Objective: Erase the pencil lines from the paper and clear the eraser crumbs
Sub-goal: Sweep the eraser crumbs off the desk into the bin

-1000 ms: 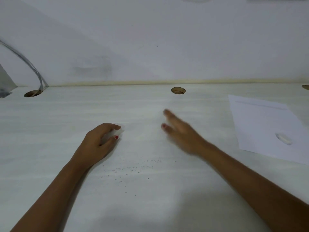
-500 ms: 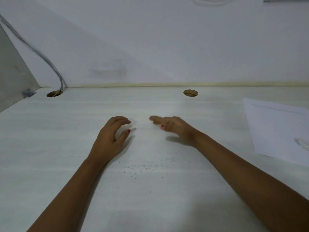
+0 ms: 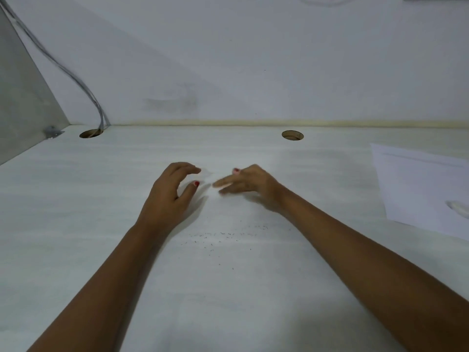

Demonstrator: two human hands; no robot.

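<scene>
Dark eraser crumbs (image 3: pixel 228 235) lie scattered in a thin line on the white desk (image 3: pixel 76 212), nearer to me than both hands. My left hand (image 3: pixel 170 196) rests on its edge on the desk, cupped with fingers arched, holding nothing I can see. My right hand (image 3: pixel 248 184) hovers just to its right, blurred, fingers straight and pointing left at the cupped hand. The white paper (image 3: pixel 418 189) lies at the far right, partly cut off, with a white eraser (image 3: pixel 459 208) on it. No pencil lines are discernible on the paper.
Two round cable holes sit near the back of the desk, one in the middle (image 3: pixel 292 135) and one at left (image 3: pixel 90 133) with a grey cable (image 3: pixel 76 80) running into it. A grey side panel (image 3: pixel 22 97) bounds the left; a white wall stands behind.
My right hand has swept leftward across the desk until its fingertips are close to the cupped left hand. The view has shifted left, so the paper sits nearer the right edge.
</scene>
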